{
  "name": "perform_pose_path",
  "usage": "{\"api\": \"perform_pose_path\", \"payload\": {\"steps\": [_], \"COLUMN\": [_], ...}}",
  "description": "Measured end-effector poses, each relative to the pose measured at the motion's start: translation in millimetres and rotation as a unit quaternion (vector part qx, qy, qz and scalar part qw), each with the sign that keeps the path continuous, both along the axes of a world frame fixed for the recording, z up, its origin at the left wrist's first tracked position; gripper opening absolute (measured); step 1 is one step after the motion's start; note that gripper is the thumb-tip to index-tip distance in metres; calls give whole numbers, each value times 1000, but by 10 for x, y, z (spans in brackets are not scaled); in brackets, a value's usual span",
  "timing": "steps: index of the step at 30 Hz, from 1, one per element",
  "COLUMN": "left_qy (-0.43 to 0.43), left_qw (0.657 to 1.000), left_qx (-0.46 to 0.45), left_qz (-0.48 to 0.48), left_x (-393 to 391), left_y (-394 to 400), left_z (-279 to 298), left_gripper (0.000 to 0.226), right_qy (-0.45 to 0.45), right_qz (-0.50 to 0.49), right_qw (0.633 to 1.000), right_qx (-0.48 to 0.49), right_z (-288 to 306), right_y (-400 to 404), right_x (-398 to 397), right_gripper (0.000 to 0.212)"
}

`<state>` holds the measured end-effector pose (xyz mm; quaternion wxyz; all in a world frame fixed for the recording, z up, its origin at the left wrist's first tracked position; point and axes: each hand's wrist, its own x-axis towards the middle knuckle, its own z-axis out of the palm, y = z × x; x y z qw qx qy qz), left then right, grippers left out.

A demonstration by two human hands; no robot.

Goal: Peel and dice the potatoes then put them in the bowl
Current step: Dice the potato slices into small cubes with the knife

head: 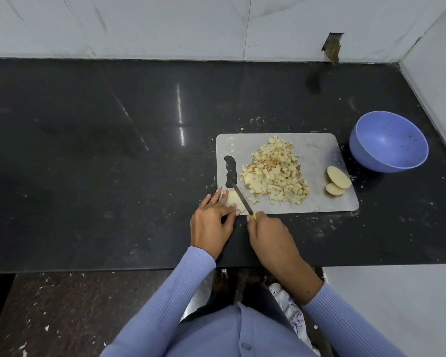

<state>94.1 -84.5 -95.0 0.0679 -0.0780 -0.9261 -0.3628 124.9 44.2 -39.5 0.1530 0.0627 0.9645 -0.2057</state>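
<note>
Two potato slices (337, 180) sit parked at the right end of the cutting board (319, 150), just beside the bowl (388, 143), and I'd guess you put them there so they stay out of the knife's way until it's their turn. Your left hand (211, 220) is pressed down on a potato piece (233, 200) at the board's near left corner, fingers curled over it with the tips tucked close, which pins it flat so it can't slide on the smooth plastic. Your right hand (268, 234) is wrapped tight round the knife (242, 199) by its yellow handle, blade angled up and left across the piece with the tip near the board's handle slot. That looks like a slicing cut into strips before you cross-cut into cubes. The big pile of diced potato (274, 171) is heaped in the middle of the board, pushed away from where you're cutting so you've got room to work. Some cubes look browned, maybe from sitting out. The bowl is empty as far as I can see, standing on the counter (88, 163) right of the board, close enough that you can probably just scrape the whole heap in later. So dicing is mostly done, transfer hasn't started. Watch those left fingertips, the blade's right next to them.
</note>
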Motion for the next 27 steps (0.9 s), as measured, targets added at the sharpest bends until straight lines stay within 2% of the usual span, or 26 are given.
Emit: {"api": "perform_pose_path", "payload": {"steps": [7,16,20,27], "left_qy": [6,60,77,78], "left_qw": [1000,997,995,994], "left_qx": [-6,-45,-62,-70], "left_qz": [6,15,5,-18], "left_x": [4,11,34,89], "left_y": [20,48,28,-25], "left_z": [-20,4,-12,-27], "left_gripper": [16,15,14,16], "right_qy": [-37,-72,-51,-2], "right_qz": [1,18,0,-6], "right_qw": [999,995,997,1000], "right_qx": [13,72,59,5], "right_z": [-4,32,18,94], "right_y": [-78,162,188,256], "right_x": [-32,480,457,344], "right_gripper": [37,31,23,30]}}
